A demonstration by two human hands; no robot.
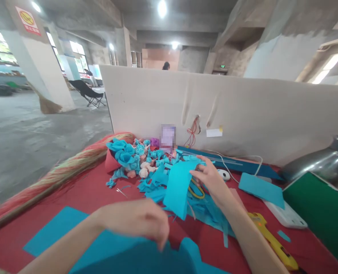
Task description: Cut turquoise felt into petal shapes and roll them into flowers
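My right hand (pixel 209 177) pinches the upper right edge of a curved blue paper piece (pixel 179 186), which hangs over a pile of blue scraps. Just behind that piece lie scissors with yellow handles (pixel 196 189), partly covered. My left hand (pixel 139 220) is smeared by motion, its fingers bent downward above a large blue sheet (pixel 123 255) at the front of the red table. Whether it holds anything cannot be made out. Blue paper scraps (pixel 154 182) and a bunch of blue paper flowers (pixel 123 150) lie farther back.
A yellow glue gun (pixel 271 239), a white device under a folded blue piece (pixel 260 188) and a green board (pixel 320 213) are at the right. A metal kettle (pixel 323 156) stands behind. A twisted straw bundle (pixel 63 171) runs along the left edge; a white partition (pixel 146 99) closes the back.
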